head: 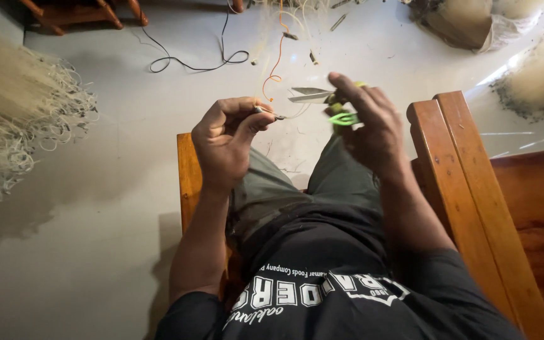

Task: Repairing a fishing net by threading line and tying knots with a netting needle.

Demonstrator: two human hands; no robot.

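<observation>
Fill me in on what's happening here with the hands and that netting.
A seated person works over their lap. The right hand holds green-handled scissors, blades open and pointing left. The left hand pinches a small dark piece on thin pale line just below the blades. Heaps of pale netting and a black cable lie on the floor.

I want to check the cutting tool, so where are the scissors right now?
In the head view, the scissors are in the right hand, upper middle, blades pointing toward the left hand, above the person's lap.
</observation>
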